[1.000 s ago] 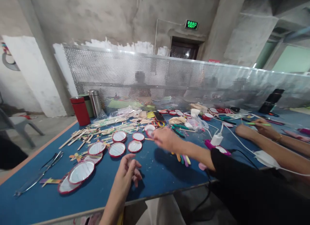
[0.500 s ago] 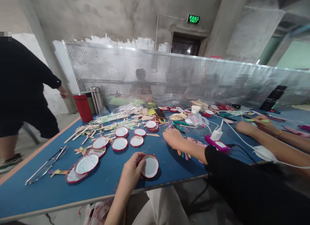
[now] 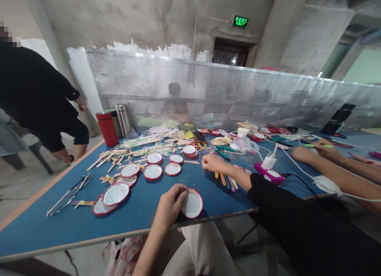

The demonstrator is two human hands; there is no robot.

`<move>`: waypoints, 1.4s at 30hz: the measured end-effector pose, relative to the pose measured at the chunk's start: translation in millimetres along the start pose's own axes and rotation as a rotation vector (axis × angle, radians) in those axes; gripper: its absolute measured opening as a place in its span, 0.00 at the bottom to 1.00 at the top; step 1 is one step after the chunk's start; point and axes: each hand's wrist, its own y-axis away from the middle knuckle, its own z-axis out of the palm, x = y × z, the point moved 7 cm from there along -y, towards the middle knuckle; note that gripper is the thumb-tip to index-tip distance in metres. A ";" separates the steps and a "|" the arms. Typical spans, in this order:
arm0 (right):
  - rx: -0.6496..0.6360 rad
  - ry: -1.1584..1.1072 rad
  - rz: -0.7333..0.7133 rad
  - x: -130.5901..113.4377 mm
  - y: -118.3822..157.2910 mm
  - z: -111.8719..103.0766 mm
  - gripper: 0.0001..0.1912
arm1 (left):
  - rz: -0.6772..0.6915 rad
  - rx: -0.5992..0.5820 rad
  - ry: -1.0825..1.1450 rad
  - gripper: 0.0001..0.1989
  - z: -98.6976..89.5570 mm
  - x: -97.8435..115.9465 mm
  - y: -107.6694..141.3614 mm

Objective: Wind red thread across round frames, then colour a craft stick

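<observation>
Near the table's front edge, my left hand [image 3: 172,206] is closed on the edge of a round white disc with a red rim [image 3: 192,204], thumb on its face. The disc is tilted up towards me. My right hand [image 3: 214,163], in a black sleeve, is closed over the table beyond the disc; what its fingers hold, if anything, is hidden. Under and beside that wrist lie several coloured craft sticks [image 3: 223,180]. More red-rimmed discs [image 3: 152,172] lie to the left, some overlapping, with sticks beneath a few.
Plain craft sticks [image 3: 119,156] are heaped at the back left by a red flask [image 3: 107,129]. Eyeglasses [image 3: 69,194] lie at the left. A purple power strip [image 3: 269,175] with white cables stands right. Another person's hands [image 3: 321,149] work farther right; a person [image 3: 38,85] stands left.
The view has shifted a little, so the table's things sit farther right. My left hand keeps hold of the disc. My right hand stays closed over the table. The person at left has moved.
</observation>
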 end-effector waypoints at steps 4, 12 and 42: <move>-0.172 -0.317 -0.038 -14.5 33.2 24.3 0.09 | -0.032 -0.035 0.126 0.12 2.3 -5.4 -0.2; -0.272 -0.827 -0.135 -46.8 92.7 73.0 0.09 | -0.039 -0.144 0.052 0.17 6.1 2.1 1.4; 0.420 -0.310 -0.149 -50.9 172.7 87.8 0.08 | -0.143 0.217 -0.177 0.09 -6.9 3.1 10.5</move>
